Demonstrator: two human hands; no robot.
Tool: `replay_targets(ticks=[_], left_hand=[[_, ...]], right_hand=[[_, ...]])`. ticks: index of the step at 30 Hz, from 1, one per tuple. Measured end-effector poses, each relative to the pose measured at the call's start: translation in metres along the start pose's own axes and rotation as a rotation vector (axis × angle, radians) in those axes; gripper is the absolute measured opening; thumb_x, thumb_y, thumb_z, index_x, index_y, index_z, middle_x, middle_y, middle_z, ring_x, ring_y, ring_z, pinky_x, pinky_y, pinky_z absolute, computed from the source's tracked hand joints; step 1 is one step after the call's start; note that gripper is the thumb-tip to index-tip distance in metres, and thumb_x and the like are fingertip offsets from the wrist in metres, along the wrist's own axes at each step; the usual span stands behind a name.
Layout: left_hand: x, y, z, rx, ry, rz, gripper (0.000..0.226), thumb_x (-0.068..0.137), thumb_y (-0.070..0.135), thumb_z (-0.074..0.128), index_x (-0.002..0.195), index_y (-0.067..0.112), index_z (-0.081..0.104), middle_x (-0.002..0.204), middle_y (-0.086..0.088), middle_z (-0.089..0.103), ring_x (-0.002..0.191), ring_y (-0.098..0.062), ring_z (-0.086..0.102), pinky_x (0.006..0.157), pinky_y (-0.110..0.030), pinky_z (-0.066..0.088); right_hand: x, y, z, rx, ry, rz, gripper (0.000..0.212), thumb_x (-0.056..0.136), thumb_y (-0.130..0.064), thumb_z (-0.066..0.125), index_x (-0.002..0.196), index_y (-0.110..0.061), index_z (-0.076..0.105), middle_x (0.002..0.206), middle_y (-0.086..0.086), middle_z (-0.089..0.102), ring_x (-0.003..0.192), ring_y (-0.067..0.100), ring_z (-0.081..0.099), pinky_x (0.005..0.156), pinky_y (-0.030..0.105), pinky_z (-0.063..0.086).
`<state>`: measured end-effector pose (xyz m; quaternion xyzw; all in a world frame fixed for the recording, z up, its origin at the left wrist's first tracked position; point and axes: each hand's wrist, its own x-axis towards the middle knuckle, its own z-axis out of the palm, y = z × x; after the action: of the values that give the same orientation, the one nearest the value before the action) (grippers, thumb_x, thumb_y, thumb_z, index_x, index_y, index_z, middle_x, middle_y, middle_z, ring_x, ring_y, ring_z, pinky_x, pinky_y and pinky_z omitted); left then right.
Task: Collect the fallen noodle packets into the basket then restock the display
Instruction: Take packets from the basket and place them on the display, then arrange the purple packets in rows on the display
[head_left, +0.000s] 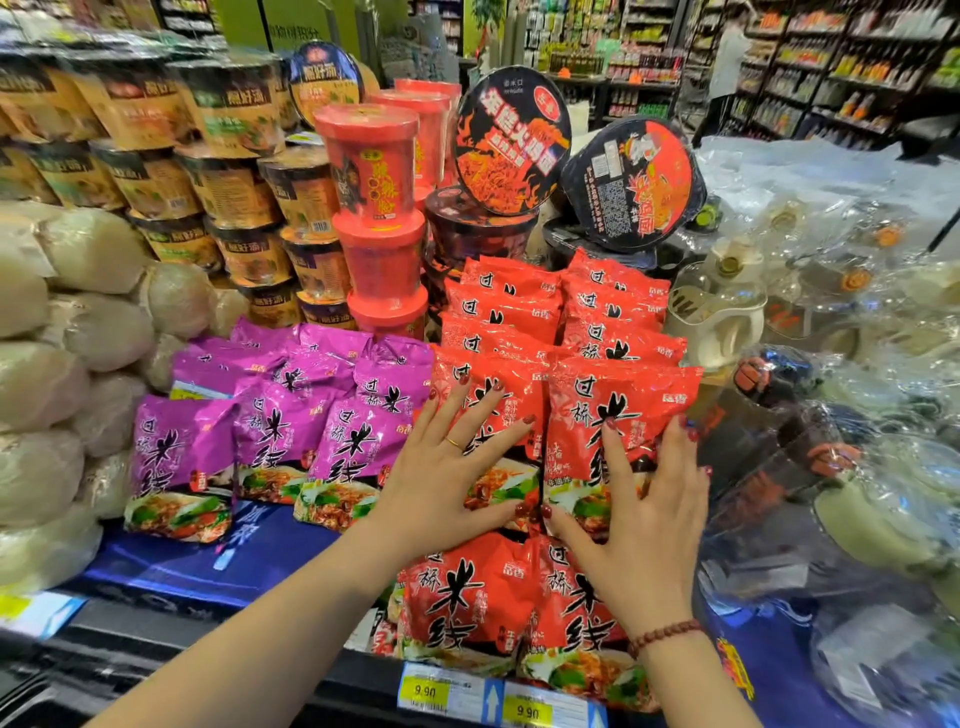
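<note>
Red noodle packets (618, 410) stand in two rows on the display shelf, with two more red packets (467, 592) lying at the front edge. My left hand (447, 467) presses flat, fingers spread, on the front packet of the left red row. On the front packet of the right row rests my right hand (644, 514), fingers straight and spread. Purple noodle packets (280, 431) stand in rows to the left. No basket is in view.
Stacked noodle cups (379, 218) and black bowls (628, 182) rise behind the packets. Pale bagged goods (67, 364) pile up at the left, clear-wrapped items (857, 415) at the right. Price tags (498, 701) line the shelf's front edge over a blue shelf cover (208, 561).
</note>
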<state>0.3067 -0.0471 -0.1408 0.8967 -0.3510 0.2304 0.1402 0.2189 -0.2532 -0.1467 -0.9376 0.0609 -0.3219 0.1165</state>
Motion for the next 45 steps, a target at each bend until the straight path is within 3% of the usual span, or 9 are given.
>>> replay_targets(ticks=[3, 8, 13, 16, 21, 25, 29, 39, 45], left_hand=[[-0.005, 0.007, -0.002, -0.042, 0.070, -0.001, 0.067, 0.087, 0.057, 0.051, 0.148, 0.039, 0.029, 0.160, 0.002, 0.023, 0.149, -0.027, 0.013, 0.121, -0.044, 0.006], [-0.006, 0.011, 0.009, -0.017, 0.057, -0.053, 0.061, 0.092, 0.051, 0.047, 0.148, 0.037, 0.029, 0.159, 0.003, 0.024, 0.148, -0.027, 0.018, 0.121, -0.039, 0.002], [-0.006, 0.012, 0.010, 0.012, 0.010, -0.063, 0.059, 0.093, 0.052, 0.043, 0.148, 0.036, 0.030, 0.158, 0.002, 0.025, 0.147, -0.028, 0.019, 0.120, -0.040, 0.002], [-0.006, 0.012, 0.005, -0.011, -0.017, -0.062, 0.061, 0.091, 0.053, 0.044, 0.148, 0.038, 0.027, 0.158, 0.003, 0.025, 0.147, -0.027, 0.018, 0.120, -0.043, 0.009], [-0.007, 0.013, -0.015, -0.133, -0.008, -0.083, 0.056, 0.087, 0.042, 0.051, 0.140, 0.029, 0.043, 0.150, -0.003, 0.040, 0.140, -0.029, 0.032, 0.112, -0.052, 0.032], [-0.024, 0.008, -0.035, -0.174, 0.115, -0.118, 0.045, 0.088, 0.031, 0.055, 0.131, 0.017, 0.056, 0.139, -0.006, 0.050, 0.130, -0.028, 0.045, 0.103, -0.046, 0.043], [-0.059, -0.014, -0.062, -0.122, 0.220, -0.182, 0.040, 0.086, 0.025, 0.057, 0.124, 0.011, 0.062, 0.128, -0.010, 0.057, 0.118, -0.030, 0.053, 0.094, -0.043, 0.048], [-0.271, -0.085, -0.141, 0.135, 0.159, -0.715, 0.042, 0.083, 0.026, 0.055, 0.117, 0.005, 0.066, 0.119, -0.014, 0.063, 0.109, -0.032, 0.059, 0.094, -0.038, 0.046], [-0.418, -0.097, -0.189, 0.225, 0.056, -1.044, 0.046, 0.079, 0.031, 0.053, 0.115, 0.005, 0.067, 0.114, -0.012, 0.065, 0.104, -0.033, 0.061, 0.088, -0.042, 0.053]], right_hand=[[0.008, 0.000, -0.004, -0.042, 0.055, -0.080, 0.073, 0.085, -0.060, 0.043, 0.148, -0.029, 0.028, 0.159, 0.015, 0.010, 0.147, 0.034, 0.009, 0.119, 0.050, 0.001], [0.012, -0.002, 0.007, -0.040, -0.005, -0.100, 0.065, 0.088, -0.053, 0.047, 0.146, -0.028, 0.032, 0.155, 0.012, 0.027, 0.145, 0.034, 0.018, 0.110, 0.058, 0.029], [0.013, -0.003, 0.006, -0.069, -0.036, -0.068, 0.064, 0.087, -0.054, 0.049, 0.145, -0.028, 0.039, 0.154, 0.010, 0.030, 0.144, 0.033, 0.020, 0.111, 0.056, 0.029], [0.014, -0.002, 0.001, -0.065, -0.079, -0.070, 0.065, 0.087, -0.057, 0.044, 0.145, -0.030, 0.036, 0.154, 0.008, 0.029, 0.144, 0.032, 0.020, 0.111, 0.054, 0.029], [0.021, -0.008, -0.019, 0.000, -0.049, -0.123, 0.060, 0.087, -0.052, 0.047, 0.139, -0.022, 0.047, 0.146, 0.011, 0.042, 0.137, 0.033, 0.034, 0.112, 0.050, 0.027], [0.023, -0.035, -0.036, 0.139, 0.065, -0.214, 0.047, 0.086, -0.035, 0.058, 0.127, -0.011, 0.059, 0.133, 0.012, 0.053, 0.124, 0.033, 0.048, 0.107, 0.047, 0.034], [0.019, -0.084, -0.036, 0.280, 0.065, -0.351, 0.038, 0.085, -0.027, 0.064, 0.119, -0.009, 0.063, 0.122, 0.011, 0.060, 0.115, 0.030, 0.054, 0.102, 0.041, 0.040], [-0.049, -0.263, 0.034, 0.648, -0.261, -0.735, 0.036, 0.080, -0.029, 0.062, 0.110, -0.011, 0.066, 0.109, 0.005, 0.064, 0.103, 0.025, 0.056, 0.091, 0.036, 0.044], [-0.125, -0.373, 0.062, 0.692, -0.549, -0.921, 0.039, 0.080, -0.035, 0.057, 0.110, -0.012, 0.064, 0.107, 0.006, 0.065, 0.098, 0.029, 0.062, 0.084, 0.040, 0.050]])
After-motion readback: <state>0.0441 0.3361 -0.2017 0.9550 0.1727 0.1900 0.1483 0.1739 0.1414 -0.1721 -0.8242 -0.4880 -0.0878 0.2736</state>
